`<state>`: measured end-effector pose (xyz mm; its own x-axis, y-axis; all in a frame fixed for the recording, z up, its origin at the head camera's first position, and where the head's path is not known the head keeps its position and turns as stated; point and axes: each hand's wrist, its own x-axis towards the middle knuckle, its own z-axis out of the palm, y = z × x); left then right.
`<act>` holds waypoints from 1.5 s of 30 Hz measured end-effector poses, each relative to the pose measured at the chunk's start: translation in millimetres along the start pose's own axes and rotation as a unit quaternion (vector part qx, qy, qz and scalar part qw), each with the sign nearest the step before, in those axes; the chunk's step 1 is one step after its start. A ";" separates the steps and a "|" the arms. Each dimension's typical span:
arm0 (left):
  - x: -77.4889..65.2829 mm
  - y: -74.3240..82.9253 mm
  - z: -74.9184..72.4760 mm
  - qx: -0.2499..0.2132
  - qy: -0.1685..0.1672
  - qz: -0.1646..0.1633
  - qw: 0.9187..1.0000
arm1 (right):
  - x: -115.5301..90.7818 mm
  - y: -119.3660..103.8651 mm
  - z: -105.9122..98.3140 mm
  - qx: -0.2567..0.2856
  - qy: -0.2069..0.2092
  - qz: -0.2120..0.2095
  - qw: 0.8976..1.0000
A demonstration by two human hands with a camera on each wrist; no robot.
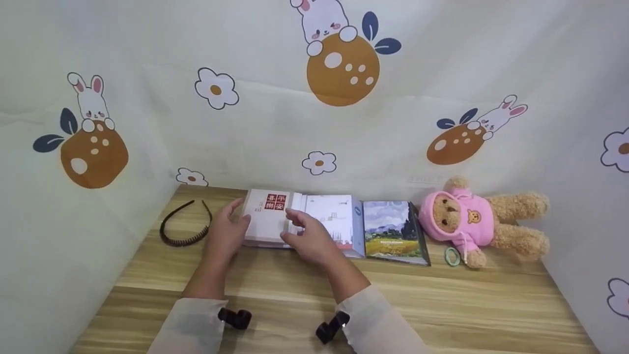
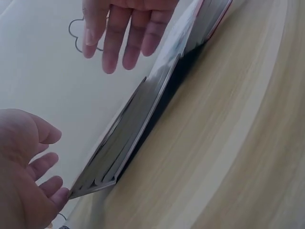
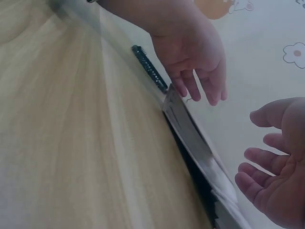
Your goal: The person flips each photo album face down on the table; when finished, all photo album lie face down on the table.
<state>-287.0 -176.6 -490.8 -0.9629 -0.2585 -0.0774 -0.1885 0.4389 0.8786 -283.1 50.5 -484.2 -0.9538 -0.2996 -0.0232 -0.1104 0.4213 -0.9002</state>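
Note:
A thick white book with red square characters on its cover lies flat on the wooden table. My left hand is at its left side, fingers loosely bent, fingertips right at the edge. In the left wrist view that hand has its little finger at the book's near corner. My right hand hovers by the right side of the cover, thumb and fingers apart with nothing between them. The right wrist view shows this hand relaxed above the row of books.
Right of the white book lie a pale blue-and-white book and a photo album with a landscape cover. Farther right are a teddy bear in a pink hoodie and a green ring. A black headband lies at left. Patterned cloth walls surround the table.

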 end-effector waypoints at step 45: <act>-43.3 55.9 28.4 -0.171 -0.057 0.172 0.969 | -10.0 -14.3 -17.3 0.264 -0.031 -0.018 0.964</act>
<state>-261.4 -116.4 -451.8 -0.9762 -0.0425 0.2127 0.2030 0.1669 0.9648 -276.8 62.3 -463.5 -0.9314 -0.3641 0.0005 0.0306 -0.0797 -0.9963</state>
